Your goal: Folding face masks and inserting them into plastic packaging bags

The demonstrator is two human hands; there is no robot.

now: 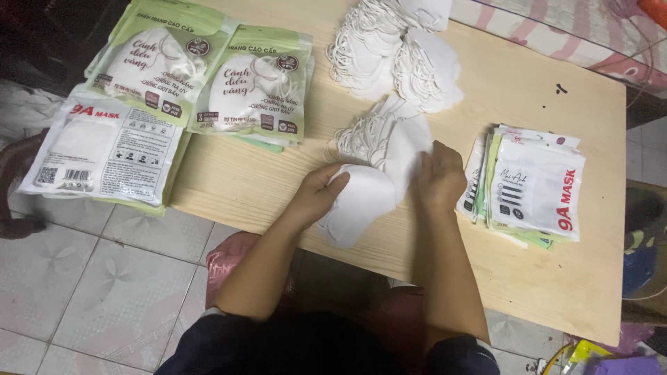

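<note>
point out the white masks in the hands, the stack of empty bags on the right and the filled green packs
white masks (pixel 361 205), head view, on the flat front of the held bundle
stack of empty bags (pixel 535 191), head view, on the top bag's white face
filled green packs (pixel 257 87), head view, on the right pack's front

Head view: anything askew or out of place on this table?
The filled packs at the table's left corner hang over its edge above the floor. Loose white masks lie in uneven heaps. Nothing looks spilled or damaged.
</note>
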